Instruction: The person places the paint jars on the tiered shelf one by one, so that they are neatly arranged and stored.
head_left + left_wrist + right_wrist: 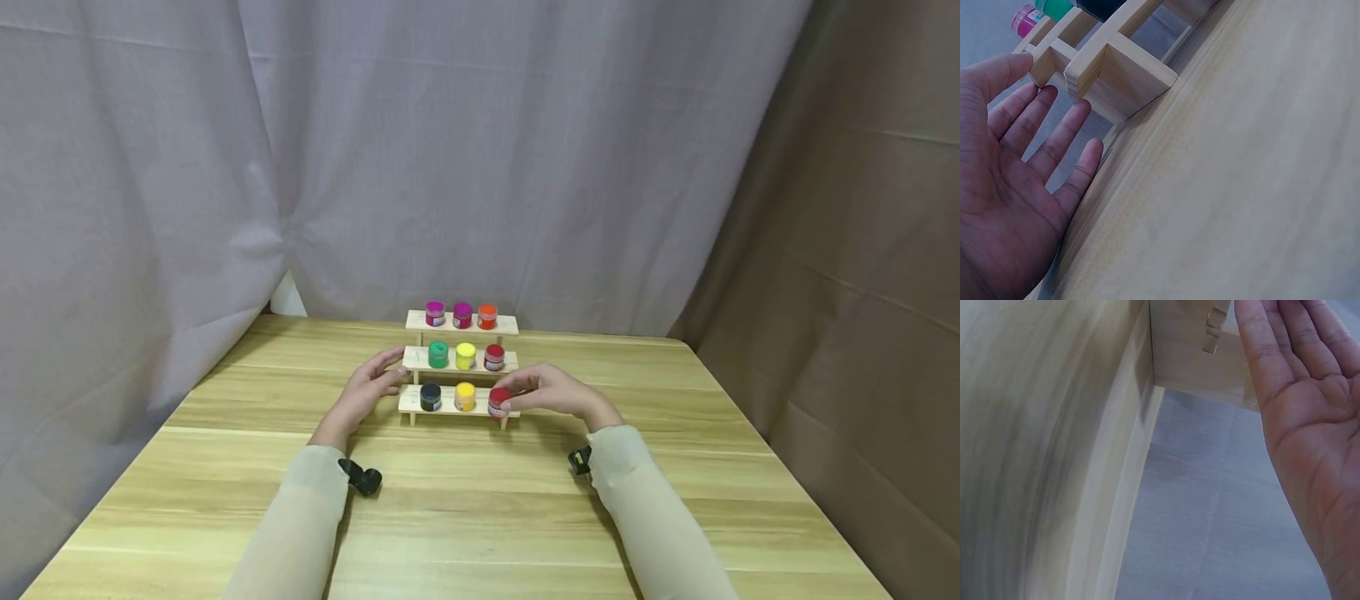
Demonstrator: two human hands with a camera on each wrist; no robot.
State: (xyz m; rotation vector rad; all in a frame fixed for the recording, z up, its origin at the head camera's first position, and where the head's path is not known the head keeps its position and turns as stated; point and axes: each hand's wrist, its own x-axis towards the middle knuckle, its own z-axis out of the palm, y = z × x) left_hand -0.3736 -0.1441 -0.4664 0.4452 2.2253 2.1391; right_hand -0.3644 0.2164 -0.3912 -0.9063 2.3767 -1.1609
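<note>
A three-tier wooden stand holds small paint jars, three on each step. With thumb and fingers, my right hand grips a dark red paint jar at the right end of the lowest step. That jar lies outside the right wrist view, where the hand shows beside the wooden end of the stand. My left hand is spread at the stand's left side. In the left wrist view its fingertips come right up to the step ends, with nothing in the palm.
Beside the gripped jar stand a yellow-orange jar and a black jar. Green, yellow and red jars fill the middle step. Two magenta jars and an orange one top the stand. Grey curtain hangs behind the table.
</note>
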